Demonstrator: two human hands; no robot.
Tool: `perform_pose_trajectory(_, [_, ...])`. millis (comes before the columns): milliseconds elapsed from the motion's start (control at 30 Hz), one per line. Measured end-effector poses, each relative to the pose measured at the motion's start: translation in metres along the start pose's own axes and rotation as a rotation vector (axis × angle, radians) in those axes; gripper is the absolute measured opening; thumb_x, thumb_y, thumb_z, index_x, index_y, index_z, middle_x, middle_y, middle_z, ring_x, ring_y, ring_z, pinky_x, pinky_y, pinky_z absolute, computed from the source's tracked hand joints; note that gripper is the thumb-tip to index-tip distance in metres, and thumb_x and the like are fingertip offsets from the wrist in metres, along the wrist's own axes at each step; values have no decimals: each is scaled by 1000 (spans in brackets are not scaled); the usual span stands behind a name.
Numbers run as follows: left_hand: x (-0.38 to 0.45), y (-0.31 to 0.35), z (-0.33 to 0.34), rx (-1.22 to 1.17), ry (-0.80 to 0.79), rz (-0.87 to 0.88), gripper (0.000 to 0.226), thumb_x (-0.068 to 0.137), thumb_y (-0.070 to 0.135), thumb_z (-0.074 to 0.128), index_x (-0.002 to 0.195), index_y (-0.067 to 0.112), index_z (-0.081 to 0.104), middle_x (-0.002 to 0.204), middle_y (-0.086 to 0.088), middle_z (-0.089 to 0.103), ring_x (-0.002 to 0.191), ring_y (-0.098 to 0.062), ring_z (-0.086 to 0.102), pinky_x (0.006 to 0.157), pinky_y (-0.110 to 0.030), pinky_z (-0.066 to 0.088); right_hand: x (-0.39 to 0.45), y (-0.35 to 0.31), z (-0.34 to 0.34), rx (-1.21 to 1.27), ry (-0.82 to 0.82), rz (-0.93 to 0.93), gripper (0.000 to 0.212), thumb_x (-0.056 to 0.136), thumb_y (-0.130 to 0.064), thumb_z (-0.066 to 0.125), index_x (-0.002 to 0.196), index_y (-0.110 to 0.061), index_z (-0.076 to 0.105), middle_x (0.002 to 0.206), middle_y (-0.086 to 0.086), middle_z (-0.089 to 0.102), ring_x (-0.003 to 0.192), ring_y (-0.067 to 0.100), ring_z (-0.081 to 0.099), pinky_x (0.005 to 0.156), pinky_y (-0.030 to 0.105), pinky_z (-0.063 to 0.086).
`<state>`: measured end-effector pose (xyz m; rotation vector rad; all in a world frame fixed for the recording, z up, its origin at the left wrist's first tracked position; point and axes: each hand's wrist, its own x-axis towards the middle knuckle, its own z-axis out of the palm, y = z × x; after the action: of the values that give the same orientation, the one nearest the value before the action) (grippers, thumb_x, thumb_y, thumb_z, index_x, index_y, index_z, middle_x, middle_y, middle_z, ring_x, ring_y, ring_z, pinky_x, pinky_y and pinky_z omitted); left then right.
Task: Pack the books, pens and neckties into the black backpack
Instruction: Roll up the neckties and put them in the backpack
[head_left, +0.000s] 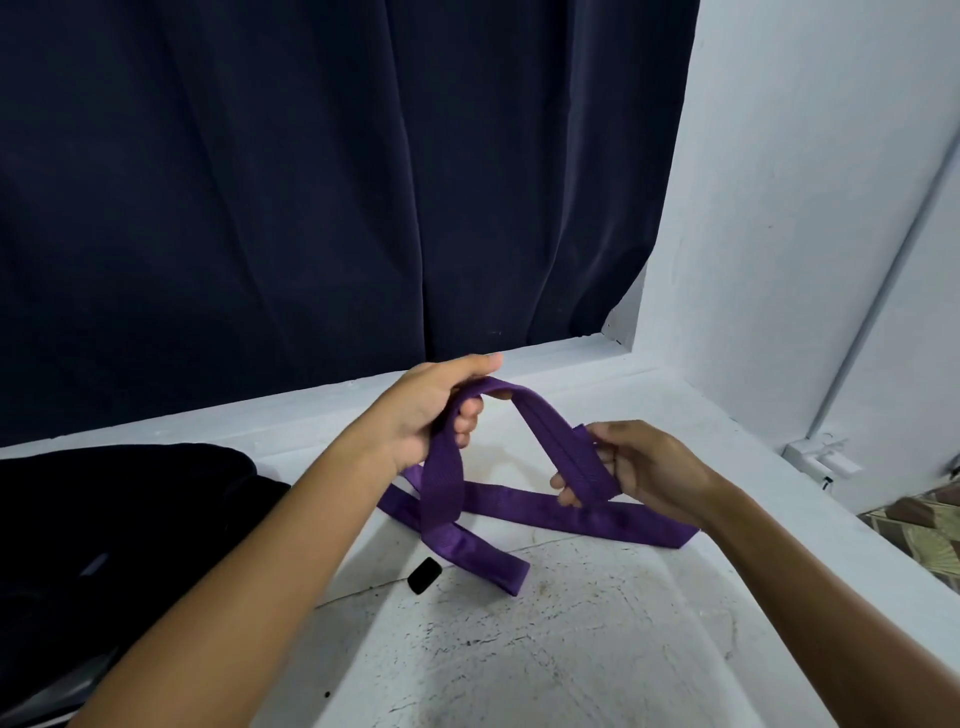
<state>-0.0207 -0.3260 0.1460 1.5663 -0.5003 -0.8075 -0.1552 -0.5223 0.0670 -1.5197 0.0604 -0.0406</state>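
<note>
Handling note: judging from the way it droops between the hands, the necktie (524, 506) is light, limp cloth with a slight sheen, likely a little slippery; it will not hold a fold unless pinched.
Backpack (104, 519): black, far left on the white surface (545, 649), partly behind the left forearm; whether it is open cannot be told.
Left hand (434, 415): raised above the surface, thumb on top and fingers curled under, pinching the tie at the top of a raised loop.
Clip (424, 574): small black piece lying on the surface just below the tie's crossed tails; what it is cannot be told.
Necktie, position: held up between both hands as an arch, its two tails lying crossed on the surface below, well right of the backpack.
Necktie, look: solid purple, fine ribbed weave, a seam running down the back of the raised part; one tail ends blunt near the clip, the other runs right to a point.
Right hand (634, 465): lower than the left, fingers and thumb closed round a folded stack of the tie.
Where to hold: best at the folded stack, pinched flat, so the layers do not slide apart on the way to the backpack.
Curtain (311, 182): dark blue, hanging behind the surface.
</note>
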Motion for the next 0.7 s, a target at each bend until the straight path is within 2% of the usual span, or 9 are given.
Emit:
perform_pose_trajectory(67, [9,-1,-5,78,1,-37,37,85,41,67,81,5,71,49,5,29,43,-9,26,43,-20,24,-3,0,-2,-9,-81,22,43,93,-37,58,102,4,67,100,32,68,82,38,70,78,42,56])
perform_pose_trajectory(133, [16,-2,-9,140,-11,-48,40,75,44,72,81,5,70,49,5,26,44,-9,21,43,-20,20,-6,-1,-4,-9,-186,64,36,85,-27,74,103,3,68,98,29,68,81,35,70,76,40,56])
perform_pose_trajectory(200, [21,-6,-12,175,-45,-40,42,65,45,75,80,6,69,50,6,25,45,-9,19,42,-19,19,-8,-1,-6,-15,-275,96,25,86,-12,70,107,2,67,96,24,69,80,32,69,73,39,55])
perform_pose_trajectory(300, [24,-14,-17,192,-127,-10,38,62,42,77,77,8,68,52,5,28,46,-9,19,44,-20,19,-10,-2,-8,6,-263,115,19,87,-4,65,105,-2,70,95,21,70,78,30,70,70,36,56])
perform_pose_trajectory(400, [24,-20,-21,152,-162,49,35,66,38,74,75,6,66,49,3,35,42,-8,22,44,-20,21,-12,0,-9,18,-144,165,24,84,-8,68,105,1,69,98,25,70,82,31,70,74,37,57])
perform_pose_trajectory(467, [22,-26,-24,114,-203,90,34,74,36,74,74,3,66,47,0,43,37,-8,27,42,-20,24,-8,5,-10,58,46,152,31,86,-16,66,109,5,65,102,25,70,90,33,70,81,38,58])
perform_pose_trajectory(533, [19,-36,-26,111,-273,93,33,83,34,73,73,3,69,52,-8,53,35,-10,35,40,-20,31,-3,9,-13,202,289,71,31,95,-13,56,117,10,58,103,24,71,96,34,70,84,38,59])
perform_pose_trajectory(600, [14,-50,-28,190,-349,38,29,85,31,70,79,3,73,68,-14,65,45,-13,52,45,-20,42,-1,6,-18,399,429,9,30,99,-6,48,121,13,54,100,22,71,93,32,71,79,37,60])
perform_pose_trajectory(700, [12,-73,-28,526,-368,-106,25,90,30,69,108,12,70,93,-2,69,72,-9,64,63,-19,50,-2,-1,-16,668,388,16,30,97,-5,47,121,11,53,98,20,70,84,29,72,71,34,61])
